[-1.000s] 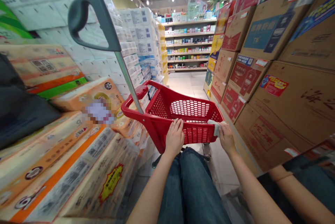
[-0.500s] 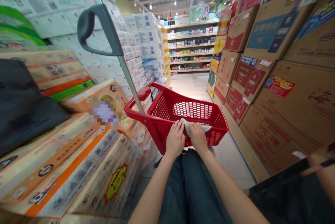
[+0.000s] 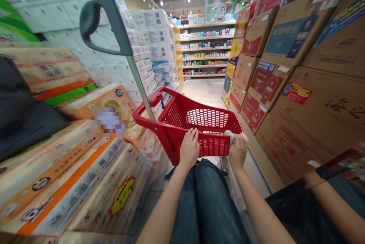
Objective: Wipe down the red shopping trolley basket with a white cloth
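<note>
Left hand (image 3: 189,149) down on the near rim of a red cart (image 3: 172,116), fingers (image 3: 192,134) curled over the mesh! Right hand (image 3: 238,150) close by, fingers clenched on a grey cloth (image 3: 234,136) against that rim. Cart dead ahead at twelve; cartons (image 3: 313,122) stacked at three, toilet-paper packs (image 3: 71,171) at nine, another person's arm (image 3: 336,213) at four.

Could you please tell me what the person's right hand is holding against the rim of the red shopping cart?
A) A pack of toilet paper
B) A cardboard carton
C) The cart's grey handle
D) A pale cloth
D: the right hand closes around a pale cloth at the near rim of the red shopping cart, with the cloth's end showing above the fingers.
</note>
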The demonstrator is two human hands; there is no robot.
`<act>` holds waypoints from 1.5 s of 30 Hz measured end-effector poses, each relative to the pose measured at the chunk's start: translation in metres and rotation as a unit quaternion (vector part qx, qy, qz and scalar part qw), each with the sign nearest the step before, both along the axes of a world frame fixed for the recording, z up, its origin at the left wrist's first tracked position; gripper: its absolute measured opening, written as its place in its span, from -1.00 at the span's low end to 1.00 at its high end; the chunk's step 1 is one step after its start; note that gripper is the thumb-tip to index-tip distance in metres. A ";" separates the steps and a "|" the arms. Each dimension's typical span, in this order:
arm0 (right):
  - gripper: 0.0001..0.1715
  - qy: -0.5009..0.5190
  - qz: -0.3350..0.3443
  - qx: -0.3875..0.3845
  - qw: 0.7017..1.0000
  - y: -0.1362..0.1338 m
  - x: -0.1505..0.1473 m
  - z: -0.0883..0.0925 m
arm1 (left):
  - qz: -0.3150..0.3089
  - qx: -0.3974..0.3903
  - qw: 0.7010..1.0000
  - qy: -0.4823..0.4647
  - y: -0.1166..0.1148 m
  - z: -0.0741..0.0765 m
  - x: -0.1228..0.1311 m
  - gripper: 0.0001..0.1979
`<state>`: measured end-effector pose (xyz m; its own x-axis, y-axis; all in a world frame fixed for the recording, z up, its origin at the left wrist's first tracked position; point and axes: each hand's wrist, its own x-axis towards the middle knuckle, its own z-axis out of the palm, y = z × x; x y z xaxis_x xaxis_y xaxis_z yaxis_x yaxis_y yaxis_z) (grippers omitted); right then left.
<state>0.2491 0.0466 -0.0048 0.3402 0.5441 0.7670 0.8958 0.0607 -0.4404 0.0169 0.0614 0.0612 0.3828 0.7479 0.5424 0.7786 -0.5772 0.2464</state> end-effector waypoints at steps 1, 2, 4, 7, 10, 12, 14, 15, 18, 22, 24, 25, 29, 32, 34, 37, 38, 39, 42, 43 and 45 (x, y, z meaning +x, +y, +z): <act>-0.55 0.001 0.010 0.001 1.000 0.004 -0.017 0.003 | 0.001 0.002 1.000 -0.001 0.000 0.000 0.000 -0.47; -0.54 -0.008 0.031 -0.003 0.999 0.008 -0.035 0.007 | 0.001 0.004 1.000 -0.002 0.000 0.000 0.000 -0.47; -0.52 -0.032 0.085 -0.017 0.996 0.017 -0.072 0.014 | 0.000 0.007 1.000 -0.002 0.000 0.000 0.000 -0.47; -0.51 -0.040 0.135 -0.029 0.990 0.025 -0.109 0.024 | 0.003 0.008 1.000 -0.001 0.000 0.000 -0.001 -0.46; -0.48 -0.066 0.169 -0.049 0.982 0.023 -0.107 0.027 | 0.004 0.006 1.000 0.008 -0.001 0.001 -0.002 -0.45; -0.45 -0.092 0.179 -0.060 0.978 0.017 -0.086 0.024 | 0.001 0.004 1.000 0.014 -0.001 0.001 -0.003 -0.45; -0.43 -0.103 0.166 -0.060 0.979 0.010 -0.054 0.017 | 0.002 0.001 1.000 0.015 -0.001 0.001 -0.004 -0.45; -0.43 -0.101 0.152 -0.056 0.982 0.005 -0.035 0.013 | 0.002 -0.001 1.000 0.013 -0.001 0.001 -0.003 -0.45; -0.46 -0.081 0.100 -0.043 0.991 -0.006 0.016 -0.001 | 0.000 -0.004 1.000 0.003 -0.001 0.000 -0.002 -0.45; -0.51 -0.039 0.052 -0.034 0.997 -0.014 0.046 -0.009 | -0.003 -0.003 1.000 -0.009 -0.001 -0.001 0.000 -0.46; -0.51 -0.011 0.040 -0.024 0.999 -0.012 0.033 -0.006 | 0.000 -0.003 1.000 -0.013 0.000 -0.001 0.001 -0.47; -0.50 -0.002 0.040 -0.019 0.999 -0.009 0.020 -0.003 | 0.001 -0.002 1.000 -0.014 0.000 -0.001 0.001 -0.47; -0.47 -0.034 0.108 -0.029 0.993 0.011 -0.055 0.010 | 0.004 0.005 1.000 -0.016 -0.001 0.000 0.002 -0.47; -0.47 -0.046 0.148 -0.046 0.987 0.024 -0.103 0.021 | 0.004 0.012 1.000 -0.011 -0.001 0.000 0.001 -0.46; -0.46 -0.053 0.164 -0.057 0.983 0.026 -0.114 0.026 | 0.007 0.016 1.000 -0.003 -0.001 0.000 0.000 -0.45; -0.42 -0.092 0.186 -0.064 0.976 0.021 -0.094 0.024 | 0.005 0.016 1.000 0.011 -0.001 0.000 -0.002 -0.44; -0.41 -0.103 0.187 -0.063 0.975 0.017 -0.079 0.022 | 0.004 0.015 1.000 0.013 -0.001 -0.001 -0.002 -0.43; -0.40 -0.108 0.182 -0.061 0.975 0.013 -0.062 0.018 | 0.005 0.013 1.000 0.013 -0.001 -0.001 -0.002 -0.44; -0.40 -0.097 0.150 -0.050 0.983 -0.002 -0.005 0.006 | 0.007 0.006 1.000 0.008 -0.001 -0.002 -0.001 -0.44; -0.42 -0.089 0.136 -0.045 0.986 -0.006 0.013 0.002 | 0.006 0.005 1.000 0.005 -0.001 -0.002 -0.001 -0.44; -0.45 -0.076 0.114 -0.037 0.990 -0.013 0.040 -0.005 | 0.004 0.004 1.000 -0.001 -0.001 -0.002 0.000 -0.44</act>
